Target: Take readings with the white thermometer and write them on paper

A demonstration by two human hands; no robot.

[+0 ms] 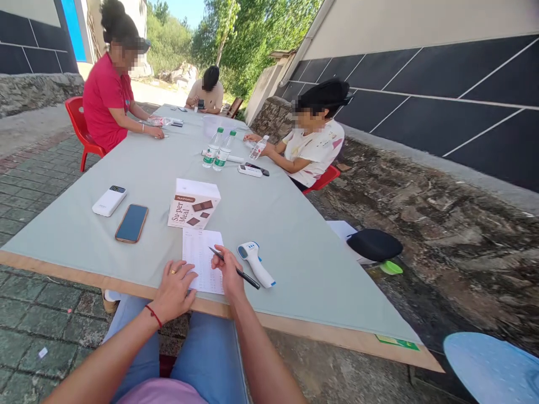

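While the left hand (179, 286) steadies the sheet (197, 245), the right hand (229, 272) holds the pen (248, 279)

Left hand: over the sheet's left edge, fingers loosely spread, gripping nothing; probably placed so the paper cannot slide.

Right hand: thumb and fingers closed on the pen, shaft slanting back past the hand, so the point aims at the printed rows. Cannot tell whether it touches paper.

Sheet: directly on the near side of the box (193, 205), far edge meeting its base. Whether it is tucked under, cannot tell; the box may serve as a stop.

Right of the box and nearer: thermometer (256, 265), lying flat, handle nearward, which would suit a right-hand reach.

Left of the box: phone (132, 223), flat; farther left and beyond it, power bank (109, 200). Both sit clear of the pen arm.

Beyond the box, slightly right: two bottles (211, 150), upright, capped.

Farther than the box: person in patterned shirt (314, 147) at right, person in red (105, 101) at left, another person (215, 98) at the far end.
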